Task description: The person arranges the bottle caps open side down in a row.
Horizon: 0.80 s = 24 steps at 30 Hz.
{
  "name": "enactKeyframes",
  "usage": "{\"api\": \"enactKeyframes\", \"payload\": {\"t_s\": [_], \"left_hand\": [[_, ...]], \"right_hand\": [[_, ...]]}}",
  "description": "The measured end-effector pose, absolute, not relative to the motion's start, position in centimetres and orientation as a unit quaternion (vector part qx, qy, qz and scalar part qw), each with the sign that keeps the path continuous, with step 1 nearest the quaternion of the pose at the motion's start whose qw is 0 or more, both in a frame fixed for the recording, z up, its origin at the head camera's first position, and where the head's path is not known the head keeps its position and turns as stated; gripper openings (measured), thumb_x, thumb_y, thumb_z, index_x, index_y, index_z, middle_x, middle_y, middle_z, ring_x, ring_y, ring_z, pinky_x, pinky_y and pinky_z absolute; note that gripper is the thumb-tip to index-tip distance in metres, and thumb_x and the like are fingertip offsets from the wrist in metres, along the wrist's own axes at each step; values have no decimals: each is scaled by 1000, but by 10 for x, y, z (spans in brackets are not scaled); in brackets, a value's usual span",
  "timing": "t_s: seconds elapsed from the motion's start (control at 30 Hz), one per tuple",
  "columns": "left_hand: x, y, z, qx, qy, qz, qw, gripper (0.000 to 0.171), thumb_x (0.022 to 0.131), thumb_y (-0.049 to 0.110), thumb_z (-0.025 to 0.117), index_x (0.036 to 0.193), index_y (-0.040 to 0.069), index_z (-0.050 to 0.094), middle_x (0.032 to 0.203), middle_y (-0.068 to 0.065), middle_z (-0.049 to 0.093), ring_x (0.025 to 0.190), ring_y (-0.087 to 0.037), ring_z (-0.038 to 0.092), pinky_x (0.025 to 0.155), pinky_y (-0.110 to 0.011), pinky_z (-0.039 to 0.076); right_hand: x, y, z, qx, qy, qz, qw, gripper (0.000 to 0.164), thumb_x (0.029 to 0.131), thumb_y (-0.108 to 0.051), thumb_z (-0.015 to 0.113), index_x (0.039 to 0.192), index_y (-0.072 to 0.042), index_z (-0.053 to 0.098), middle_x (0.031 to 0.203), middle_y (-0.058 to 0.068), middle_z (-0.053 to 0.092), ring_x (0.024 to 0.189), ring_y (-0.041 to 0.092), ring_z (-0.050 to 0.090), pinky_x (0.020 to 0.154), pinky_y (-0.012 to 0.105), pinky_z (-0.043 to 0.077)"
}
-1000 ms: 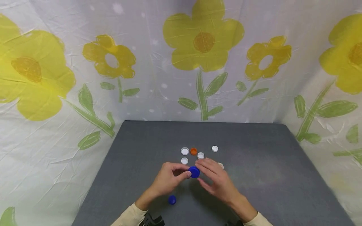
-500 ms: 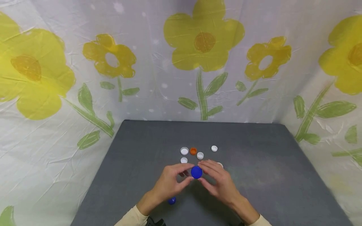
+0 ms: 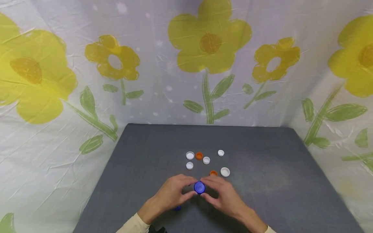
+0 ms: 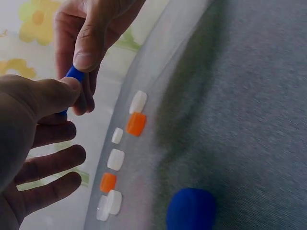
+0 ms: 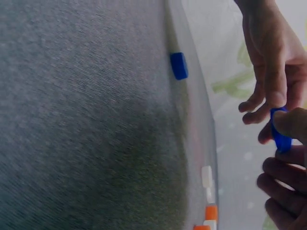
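Note:
Both hands hold one blue bottle cap [image 3: 199, 187] above the table, its round face towards the head camera. From the left, my left hand [image 3: 173, 193] pinches the rim between thumb and fingertips. My right hand [image 3: 226, 196] pinches the opposite side in the same way. In the left wrist view the held cap shows edge-on, partly covered by the thumbs. A second blue cap [image 4: 192, 209] lies on the table below the left hand, mostly hidden by that hand in the head view.
Beyond the hands, several white caps [image 3: 225, 172] and two orange caps [image 3: 199, 156] lie on the dark grey table [image 3: 262, 194]. The nearer orange cap [image 3: 213, 173] sits just past the right fingers. A flower-printed cloth [image 3: 163, 97] hangs around the table.
The right hand has gone from beside the blue cap to pinching it too. The cap has turned to show its marked face, and both hands have come slightly nearer, uncovering an orange cap.

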<state>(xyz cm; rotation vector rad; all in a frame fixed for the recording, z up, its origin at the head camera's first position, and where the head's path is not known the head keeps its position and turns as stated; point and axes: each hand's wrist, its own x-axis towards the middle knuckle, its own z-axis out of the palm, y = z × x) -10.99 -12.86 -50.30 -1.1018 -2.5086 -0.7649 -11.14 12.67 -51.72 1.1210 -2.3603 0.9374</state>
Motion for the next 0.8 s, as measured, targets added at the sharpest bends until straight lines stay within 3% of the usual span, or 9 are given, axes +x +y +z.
{"api": "enactKeyframes", "payload": {"t_s": [0.23, 0.43, 0.8], "left_hand": [[-106, -131, -512, -407, -889, -188, 98, 27, 93, 32, 89, 113, 16, 82, 106, 8, 82, 95, -9, 72, 87, -29, 59], [-103, -130, -518, -423, -891, -131, 99, 26, 91, 36, 90, 109, 19, 82, 103, 9, 82, 93, -11, 71, 83, -32, 58], [-99, -125, -531, -422, -902, -65, 68, 26, 94, 38, 87, 109, 18, 82, 105, 8, 81, 103, -12, 69, 91, -33, 58]], "right_hand": [[-104, 123, -526, 419, -855, 270, 142, 39, 87, -20, 92, 122, -9, 80, 116, -3, 80, 109, 15, 75, 95, 39, 61], [-100, 120, -532, 432, -858, 244, 129, 37, 86, -20, 91, 119, -8, 80, 114, -3, 80, 107, 15, 74, 96, 39, 60], [-95, 117, -536, 429, -876, 197, 96, 36, 90, -25, 89, 121, -7, 81, 119, -1, 79, 111, 16, 73, 99, 38, 60]]}}
